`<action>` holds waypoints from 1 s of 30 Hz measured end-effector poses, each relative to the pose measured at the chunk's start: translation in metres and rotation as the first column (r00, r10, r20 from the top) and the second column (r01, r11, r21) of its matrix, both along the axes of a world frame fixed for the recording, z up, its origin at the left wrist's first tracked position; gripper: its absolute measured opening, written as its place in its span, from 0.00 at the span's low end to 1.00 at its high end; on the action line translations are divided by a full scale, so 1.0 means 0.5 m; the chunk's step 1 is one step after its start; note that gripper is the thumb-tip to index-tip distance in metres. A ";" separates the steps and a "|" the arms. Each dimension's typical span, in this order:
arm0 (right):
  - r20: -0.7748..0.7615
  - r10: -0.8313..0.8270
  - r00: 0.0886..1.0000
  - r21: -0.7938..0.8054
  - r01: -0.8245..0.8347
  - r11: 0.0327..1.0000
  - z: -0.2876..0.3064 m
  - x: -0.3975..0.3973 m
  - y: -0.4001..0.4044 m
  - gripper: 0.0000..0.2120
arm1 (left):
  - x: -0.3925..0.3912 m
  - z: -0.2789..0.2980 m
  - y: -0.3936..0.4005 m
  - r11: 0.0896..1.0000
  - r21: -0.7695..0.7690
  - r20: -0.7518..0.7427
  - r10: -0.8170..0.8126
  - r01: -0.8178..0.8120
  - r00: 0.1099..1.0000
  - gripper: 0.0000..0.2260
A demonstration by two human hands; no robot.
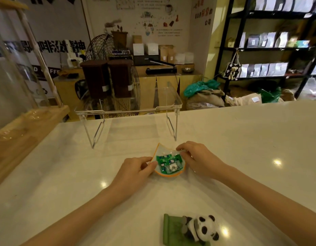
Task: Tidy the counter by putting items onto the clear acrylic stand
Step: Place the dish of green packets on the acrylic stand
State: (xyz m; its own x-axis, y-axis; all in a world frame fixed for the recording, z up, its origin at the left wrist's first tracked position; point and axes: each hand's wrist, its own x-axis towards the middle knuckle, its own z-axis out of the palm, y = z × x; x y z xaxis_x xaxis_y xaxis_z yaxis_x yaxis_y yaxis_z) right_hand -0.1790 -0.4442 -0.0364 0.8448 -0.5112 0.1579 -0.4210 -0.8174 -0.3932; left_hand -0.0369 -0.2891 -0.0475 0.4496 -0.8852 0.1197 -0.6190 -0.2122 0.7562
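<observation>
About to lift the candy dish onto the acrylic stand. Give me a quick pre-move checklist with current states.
1. Left hand on the candy dish rim: ok.
2. Right hand on the opposite rim: ok.
3. Dish level, green candies inside: ok.
4. Top of the acrylic stand free: ok.
5. Path from dish to stand unobstructed: ok.
6. Grip firmness: cannot tell.

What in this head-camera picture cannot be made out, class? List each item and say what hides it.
- Print on the green wrappers in the dish: too small, blurred.
- Dish rim under the left hand and right hand: fingers cover it.
- Green base under the panda toy: cut by the bottom edge.
- Wall posters: blurred.
</observation>
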 end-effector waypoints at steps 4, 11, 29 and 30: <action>0.055 -0.064 0.996 0.094 0.059 0.994 0.007 0.006 0.000 0.14 | -0.003 0.029 -0.010 0.997 0.069 -0.551 0.072 -0.040 0.832 0.05; 0.149 -0.092 0.985 0.226 0.057 0.973 0.058 0.003 -0.007 0.12 | -0.008 0.085 -0.002 0.999 0.032 -0.691 0.046 -0.034 0.722 0.04; 0.552 -0.225 0.803 0.375 0.002 0.927 0.322 0.157 -0.139 0.11 | 0.094 0.352 -0.129 0.945 -0.282 -0.639 -0.058 -0.164 0.767 0.10; 0.560 -0.233 0.795 0.372 0.010 0.928 0.325 0.172 -0.154 0.11 | 0.103 0.357 -0.142 0.941 -0.290 -0.650 -0.057 -0.177 0.758 0.10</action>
State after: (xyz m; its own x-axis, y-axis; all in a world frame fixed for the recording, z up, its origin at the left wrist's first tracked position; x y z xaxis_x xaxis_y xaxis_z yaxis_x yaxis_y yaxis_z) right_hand -0.0927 -0.5212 0.1261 0.5710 -0.7169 0.4000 -0.1047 -0.5468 -0.8307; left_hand 0.0145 -0.3603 0.1310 0.5726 -0.8184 0.0483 0.0429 0.0888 0.9951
